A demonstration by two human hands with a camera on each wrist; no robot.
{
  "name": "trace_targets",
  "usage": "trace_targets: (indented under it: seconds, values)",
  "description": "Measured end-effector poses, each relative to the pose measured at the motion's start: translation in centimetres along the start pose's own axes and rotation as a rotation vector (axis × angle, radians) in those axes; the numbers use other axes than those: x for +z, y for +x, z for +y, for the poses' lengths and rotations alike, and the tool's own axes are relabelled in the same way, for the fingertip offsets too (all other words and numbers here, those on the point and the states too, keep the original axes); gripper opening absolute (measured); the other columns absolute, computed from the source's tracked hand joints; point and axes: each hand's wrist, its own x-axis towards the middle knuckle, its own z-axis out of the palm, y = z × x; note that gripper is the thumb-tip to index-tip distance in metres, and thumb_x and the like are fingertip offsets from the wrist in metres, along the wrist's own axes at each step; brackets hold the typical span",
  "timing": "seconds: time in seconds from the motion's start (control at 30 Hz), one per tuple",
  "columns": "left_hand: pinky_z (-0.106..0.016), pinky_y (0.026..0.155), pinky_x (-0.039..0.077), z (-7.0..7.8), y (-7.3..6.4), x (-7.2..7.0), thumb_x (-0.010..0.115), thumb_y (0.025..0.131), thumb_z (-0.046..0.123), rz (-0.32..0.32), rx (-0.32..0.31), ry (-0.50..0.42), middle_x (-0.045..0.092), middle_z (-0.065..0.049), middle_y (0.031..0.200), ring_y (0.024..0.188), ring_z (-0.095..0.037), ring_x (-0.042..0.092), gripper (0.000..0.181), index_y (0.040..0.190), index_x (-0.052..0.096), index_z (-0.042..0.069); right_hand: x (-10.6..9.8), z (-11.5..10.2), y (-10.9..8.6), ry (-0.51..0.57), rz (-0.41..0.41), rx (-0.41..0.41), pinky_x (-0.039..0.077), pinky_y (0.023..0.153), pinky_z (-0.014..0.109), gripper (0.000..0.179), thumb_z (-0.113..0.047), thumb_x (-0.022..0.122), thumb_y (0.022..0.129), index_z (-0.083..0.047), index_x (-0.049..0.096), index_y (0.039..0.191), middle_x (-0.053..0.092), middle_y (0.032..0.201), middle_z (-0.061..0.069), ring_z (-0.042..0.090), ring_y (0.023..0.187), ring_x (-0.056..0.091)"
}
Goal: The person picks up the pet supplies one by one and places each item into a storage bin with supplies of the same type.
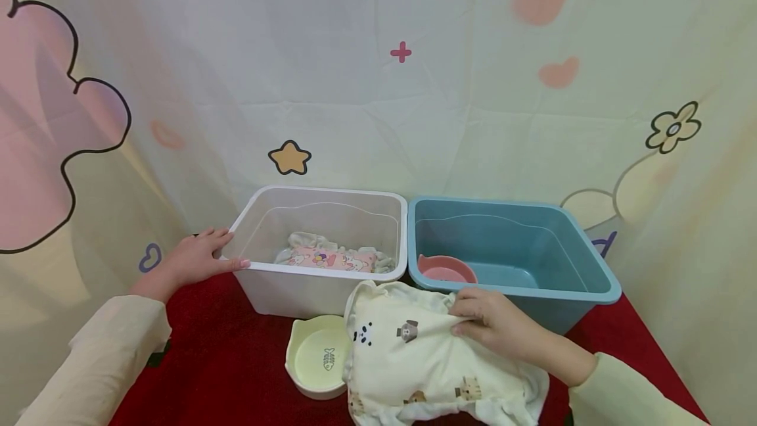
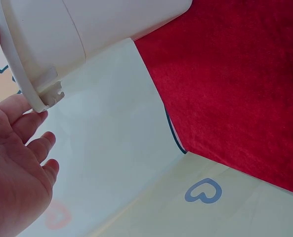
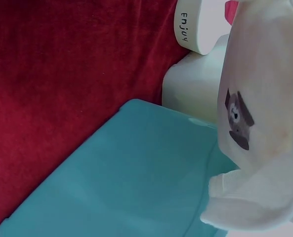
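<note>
My right hand (image 1: 493, 324) pinches the upper right part of a cream ruffle-edged cloth item (image 1: 414, 354) printed with animals. It hangs in front of the two bins, partly covering them. The right wrist view shows its printed dog (image 3: 237, 118) close up. My left hand (image 1: 198, 258) rests on the front left corner of the white bin (image 1: 296, 291), fingers fairly straight and touching the rim. Inside that bin lies a pink printed cloth item (image 1: 334, 260) with pale ruffles. A pink bowl (image 1: 447, 268) sits in the blue bin (image 1: 514, 248), at its front left.
A pale yellow bowl (image 1: 319, 354) with a fishbone print stands on the red cloth (image 1: 225, 360) before the white bin; the cream item overlaps its right side. Behind the bins hangs a printed curtain (image 1: 355, 84). The bins stand side by side.
</note>
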Motion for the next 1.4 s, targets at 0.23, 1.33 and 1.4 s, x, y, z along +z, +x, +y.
trace_targets:
  seconds: [0.23,1.33,1.4]
  values:
    - [-0.064,0.086,0.033,-0.1,0.0,0.1,0.052,0.075,0.062,-0.003,-0.005,-0.001,0.031,-0.032,0.134,0.116,-0.05,0.033,0.092,0.134,0.03,-0.004,-0.3,-0.5,0.5,-0.017,0.009,-0.016,0.045,0.066,0.018,0.011,-0.009,0.067,0.076,-0.019,0.065,0.081,0.054,0.077,-0.01,0.001,0.072,0.047]
    - [-0.063,0.087,0.033,-0.2,0.2,0.2,0.054,0.076,0.06,0.008,0.012,0.019,0.033,-0.031,0.133,0.115,-0.05,0.034,0.089,0.133,0.033,-0.005,-2.0,-2.4,2.6,-0.089,0.033,-0.071,0.049,0.068,0.019,0.012,-0.006,0.069,0.073,-0.014,0.068,0.082,0.057,0.08,-0.005,0.005,0.073,0.049]
    - [-0.063,0.087,0.034,-0.2,0.2,0.2,0.054,0.075,0.06,0.003,0.006,0.015,0.033,-0.032,0.133,0.114,-0.05,0.035,0.089,0.133,0.033,-0.005,-2.0,-2.4,2.7,-0.093,0.037,-0.08,0.048,0.068,0.019,0.011,-0.006,0.069,0.073,-0.014,0.068,0.082,0.057,0.08,-0.005,0.005,0.073,0.049]
